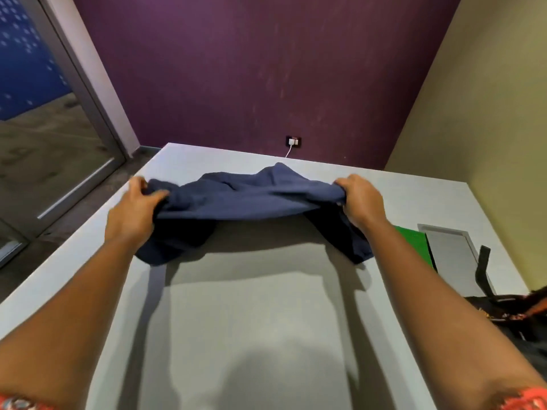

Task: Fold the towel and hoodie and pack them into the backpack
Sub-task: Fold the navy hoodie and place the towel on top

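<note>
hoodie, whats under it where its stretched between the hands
Under the navy hoodie, gripped by the left hand and right hand, only bare grey table and its shadow show. The cloth hides the table behind it.

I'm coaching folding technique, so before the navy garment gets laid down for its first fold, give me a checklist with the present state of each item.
1. Left hand grips one end of the navy garment: ok.
2. Right hand grips the other end: ok.
3. Garment stretched flat between the hands: not ok, it sags and bunches, with the ends hanging down.
4. Bare white table space below the garment: ok.
5. Green item at the right clear of the landing spot: ok.
6. Backpack open and ready: cannot tell, only a dark part shows at the right edge.
</note>
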Action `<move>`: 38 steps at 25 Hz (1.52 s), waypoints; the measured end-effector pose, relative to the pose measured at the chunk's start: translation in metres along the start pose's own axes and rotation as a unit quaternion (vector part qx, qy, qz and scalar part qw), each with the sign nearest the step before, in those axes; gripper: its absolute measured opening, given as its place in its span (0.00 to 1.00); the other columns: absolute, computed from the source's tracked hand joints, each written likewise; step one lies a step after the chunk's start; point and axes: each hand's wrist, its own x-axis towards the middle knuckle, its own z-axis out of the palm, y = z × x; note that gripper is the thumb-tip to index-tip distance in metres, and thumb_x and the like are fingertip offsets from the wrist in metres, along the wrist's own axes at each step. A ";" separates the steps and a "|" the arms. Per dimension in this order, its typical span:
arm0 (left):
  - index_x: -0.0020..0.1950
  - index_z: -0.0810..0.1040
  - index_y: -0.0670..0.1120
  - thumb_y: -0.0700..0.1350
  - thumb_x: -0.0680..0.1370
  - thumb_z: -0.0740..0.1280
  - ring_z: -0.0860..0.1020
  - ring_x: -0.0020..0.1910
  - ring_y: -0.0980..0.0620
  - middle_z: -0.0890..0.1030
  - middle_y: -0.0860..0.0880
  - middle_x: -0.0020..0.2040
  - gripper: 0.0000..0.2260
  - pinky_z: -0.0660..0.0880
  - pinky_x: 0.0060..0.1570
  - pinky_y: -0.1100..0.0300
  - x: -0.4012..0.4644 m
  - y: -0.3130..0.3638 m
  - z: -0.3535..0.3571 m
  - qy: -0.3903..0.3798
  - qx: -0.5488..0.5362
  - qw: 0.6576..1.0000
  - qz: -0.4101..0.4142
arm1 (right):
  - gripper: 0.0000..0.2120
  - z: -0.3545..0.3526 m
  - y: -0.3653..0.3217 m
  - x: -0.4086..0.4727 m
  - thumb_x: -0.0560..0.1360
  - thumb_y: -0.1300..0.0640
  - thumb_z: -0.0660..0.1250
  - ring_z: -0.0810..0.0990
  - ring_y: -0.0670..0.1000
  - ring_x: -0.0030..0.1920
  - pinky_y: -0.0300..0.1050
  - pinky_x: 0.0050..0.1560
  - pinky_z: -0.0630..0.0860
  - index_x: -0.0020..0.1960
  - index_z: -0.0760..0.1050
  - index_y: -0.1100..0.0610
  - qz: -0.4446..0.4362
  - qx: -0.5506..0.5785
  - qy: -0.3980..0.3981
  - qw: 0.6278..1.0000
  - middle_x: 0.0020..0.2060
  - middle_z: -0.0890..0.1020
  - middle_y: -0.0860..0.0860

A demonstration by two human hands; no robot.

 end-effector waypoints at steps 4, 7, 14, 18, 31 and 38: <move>0.64 0.73 0.53 0.45 0.75 0.67 0.77 0.54 0.39 0.68 0.42 0.68 0.18 0.72 0.46 0.53 -0.057 -0.044 0.039 -0.250 0.060 0.965 0.049 | 0.11 0.027 0.007 -0.066 0.66 0.59 0.72 0.78 0.58 0.54 0.47 0.45 0.72 0.44 0.73 0.52 -0.024 -0.054 -0.245 0.968 0.50 0.81 0.53; 0.67 0.70 0.57 0.59 0.72 0.67 0.74 0.62 0.45 0.63 0.46 0.72 0.25 0.72 0.61 0.56 -0.091 -0.060 0.050 -0.385 0.136 0.912 0.027 | 0.18 0.047 0.007 -0.113 0.66 0.56 0.72 0.77 0.56 0.58 0.45 0.50 0.72 0.54 0.74 0.50 -0.033 -0.113 -0.370 0.922 0.56 0.80 0.51; 0.64 0.74 0.46 0.47 0.72 0.66 0.76 0.61 0.49 0.77 0.47 0.64 0.20 0.73 0.55 0.61 -0.146 -0.049 0.053 -0.568 0.240 0.786 -0.032 | 0.25 0.064 0.017 -0.174 0.73 0.62 0.66 0.72 0.53 0.66 0.48 0.66 0.66 0.68 0.68 0.50 0.002 -0.161 -0.591 0.791 0.67 0.72 0.49; 0.72 0.62 0.42 0.56 0.71 0.72 0.72 0.66 0.43 0.70 0.42 0.69 0.36 0.72 0.54 0.53 -0.151 -0.024 0.027 -0.681 0.049 0.706 -0.190 | 0.06 0.048 0.048 -0.185 0.73 0.57 0.69 0.82 0.42 0.38 0.45 0.51 0.76 0.40 0.83 0.56 0.257 0.249 -0.348 0.867 0.43 0.84 0.54; 0.77 0.49 0.55 0.55 0.80 0.58 0.53 0.76 0.48 0.52 0.48 0.78 0.29 0.60 0.71 0.52 -0.141 0.053 0.088 -0.383 0.014 0.922 0.059 | 0.24 0.088 0.067 -0.147 0.76 0.55 0.65 0.73 0.59 0.64 0.47 0.62 0.67 0.70 0.65 0.59 0.294 0.219 -0.192 0.911 0.66 0.73 0.59; 0.76 0.44 0.59 0.56 0.80 0.56 0.43 0.77 0.50 0.43 0.49 0.78 0.29 0.51 0.74 0.43 -0.125 0.117 0.124 -0.427 -0.015 0.897 0.117 | 0.20 0.116 0.063 -0.111 0.81 0.50 0.51 0.74 0.57 0.59 0.50 0.60 0.68 0.60 0.72 0.63 0.274 0.156 -0.176 0.933 0.57 0.76 0.57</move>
